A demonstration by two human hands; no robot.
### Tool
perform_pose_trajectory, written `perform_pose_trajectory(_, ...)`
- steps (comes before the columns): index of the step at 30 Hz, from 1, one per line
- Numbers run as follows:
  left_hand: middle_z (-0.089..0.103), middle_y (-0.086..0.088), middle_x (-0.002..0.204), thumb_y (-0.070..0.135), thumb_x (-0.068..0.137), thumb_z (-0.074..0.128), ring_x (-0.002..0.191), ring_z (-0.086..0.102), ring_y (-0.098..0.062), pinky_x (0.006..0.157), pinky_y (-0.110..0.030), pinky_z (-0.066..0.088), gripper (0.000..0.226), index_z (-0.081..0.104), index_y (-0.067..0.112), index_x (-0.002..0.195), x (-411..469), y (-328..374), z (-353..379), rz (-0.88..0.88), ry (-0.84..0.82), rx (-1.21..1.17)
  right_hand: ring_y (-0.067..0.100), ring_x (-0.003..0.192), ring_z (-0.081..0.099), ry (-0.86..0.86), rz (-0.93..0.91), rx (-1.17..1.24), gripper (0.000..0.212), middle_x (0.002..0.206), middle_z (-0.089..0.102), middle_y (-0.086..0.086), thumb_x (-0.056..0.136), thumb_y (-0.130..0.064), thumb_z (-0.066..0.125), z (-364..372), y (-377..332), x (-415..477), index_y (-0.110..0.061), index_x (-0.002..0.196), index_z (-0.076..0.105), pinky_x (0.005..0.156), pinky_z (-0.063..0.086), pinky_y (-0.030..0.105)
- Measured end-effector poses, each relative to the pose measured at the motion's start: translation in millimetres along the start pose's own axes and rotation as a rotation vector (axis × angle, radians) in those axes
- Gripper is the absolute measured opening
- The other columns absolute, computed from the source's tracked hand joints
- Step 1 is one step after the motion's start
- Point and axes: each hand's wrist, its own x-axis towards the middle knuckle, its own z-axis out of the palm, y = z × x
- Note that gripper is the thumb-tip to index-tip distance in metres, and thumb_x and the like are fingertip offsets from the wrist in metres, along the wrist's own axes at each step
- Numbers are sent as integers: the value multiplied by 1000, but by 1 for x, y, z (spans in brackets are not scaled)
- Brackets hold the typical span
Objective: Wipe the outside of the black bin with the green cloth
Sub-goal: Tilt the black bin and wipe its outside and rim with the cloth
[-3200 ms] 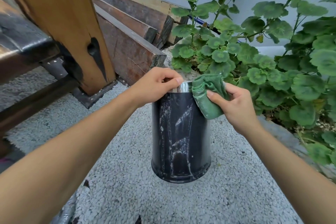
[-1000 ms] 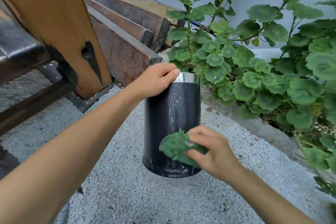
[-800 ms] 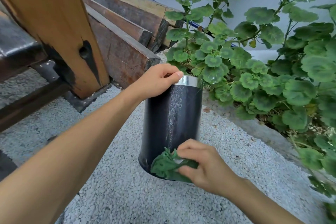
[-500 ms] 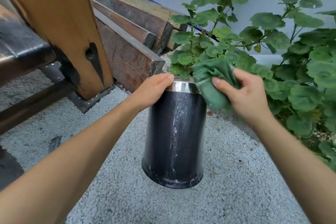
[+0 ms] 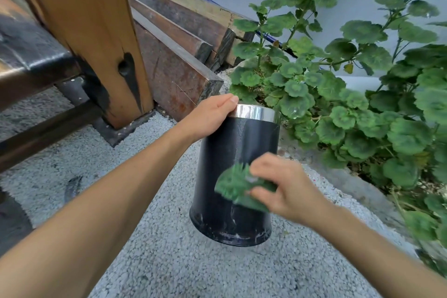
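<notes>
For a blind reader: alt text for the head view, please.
A right hand holds a green cloth against the lower side of a black bin on gravel; the left hand holds its silver rim. Leafy plants grow beside it.

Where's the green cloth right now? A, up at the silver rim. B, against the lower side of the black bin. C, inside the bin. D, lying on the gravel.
B: the right hand presses the green cloth low on the side of the black bin, while the left hand holds the silver rim.
</notes>
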Motion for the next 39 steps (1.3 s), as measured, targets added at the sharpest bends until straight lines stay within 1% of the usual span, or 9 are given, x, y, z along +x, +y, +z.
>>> perform_pose_trajectory(7, 45, 6, 69, 39, 110, 40, 65, 43, 5, 77, -30, 34, 46, 50, 39, 65, -2, 2, 1, -28, 12, 2, 1, 91, 61, -66, 27, 162, 10, 101, 63, -13, 88, -24, 74, 41, -4, -51, -20, 97, 74, 81, 48, 15)
perform_pose_trajectory(12, 46, 8, 76, 38, 110, 41, 73, 43, -10, 78, -36, 32, 42, 45, 15, 75, -3, 4, -5, -13, -16, 7, 17, 83, 62, 275, 85, 153, 26, 88, 68, -1, 85, -41, 68, -27, -13, 3, -16, 89, 75, 73, 55, 45)
perform_pose_trajectory(16, 73, -7, 105, 37, 110, 44, 99, 63, -18, 100, -37, 44, 42, 67, 4, 98, -7, 1, -7, -48, -35, -40, 25, 84, 61, 437, 128, 12, 22, 87, 68, 8, 87, -31, 78, -74, -11, 62, -9, 89, 75, 79, 50, 44)
perform_pose_trajectory(20, 77, -5, 114, 33, 110, 46, 107, 69, -15, 102, -31, 50, 39, 73, 5, 109, -12, 5, -10, -15, -46, -109, 26, 85, 59, 311, 118, -188, 26, 86, 66, 9, 88, -31, 77, -69, -19, 81, -7, 84, 70, 79, 46, 40)
perform_pose_trajectory(22, 69, -6, 91, 32, 111, 44, 86, 59, -14, 87, -36, 46, 44, 64, -3, 93, -12, 5, -11, 10, -36, -91, 22, 78, 57, 209, 83, -233, 22, 82, 63, 4, 87, -31, 77, -55, -26, 72, -14, 77, 66, 71, 46, 36)
perform_pose_trajectory(27, 39, 11, 70, 38, 110, 38, 59, 37, 1, 66, -30, 31, 39, 39, 23, 74, -7, 7, -9, -12, 28, 57, 15, 84, 61, -21, 13, -186, 13, 93, 63, -4, 86, -28, 73, 14, -41, 12, -19, 96, 76, 81, 56, 31)
perform_pose_trajectory(31, 39, 7, 74, 43, 109, 35, 64, 38, -4, 68, -32, 31, 39, 37, 22, 78, -3, 2, -12, -32, 60, 120, 15, 92, 62, -149, 18, -115, 21, 102, 63, -5, 90, -25, 67, 59, -41, -33, -19, 108, 74, 86, 55, 28)
perform_pose_trajectory(35, 40, 6, 73, 40, 110, 37, 64, 37, -5, 66, -32, 31, 40, 39, 20, 76, -7, 2, -14, -14, 77, 184, 1, 80, 58, 69, 276, 108, 11, 86, 61, -19, 88, -30, 78, 52, -31, -46, -35, 85, 68, 69, 42, 9)
perform_pose_trajectory(39, 47, 6, 71, 44, 105, 50, 66, 43, -8, 65, -27, 34, 38, 48, 19, 77, -10, 17, -1, 112, 53, 309, 8, 75, 62, 416, 491, 231, 15, 80, 67, -7, 87, -36, 78, 40, -27, -50, -27, 83, 66, 65, 53, 32)
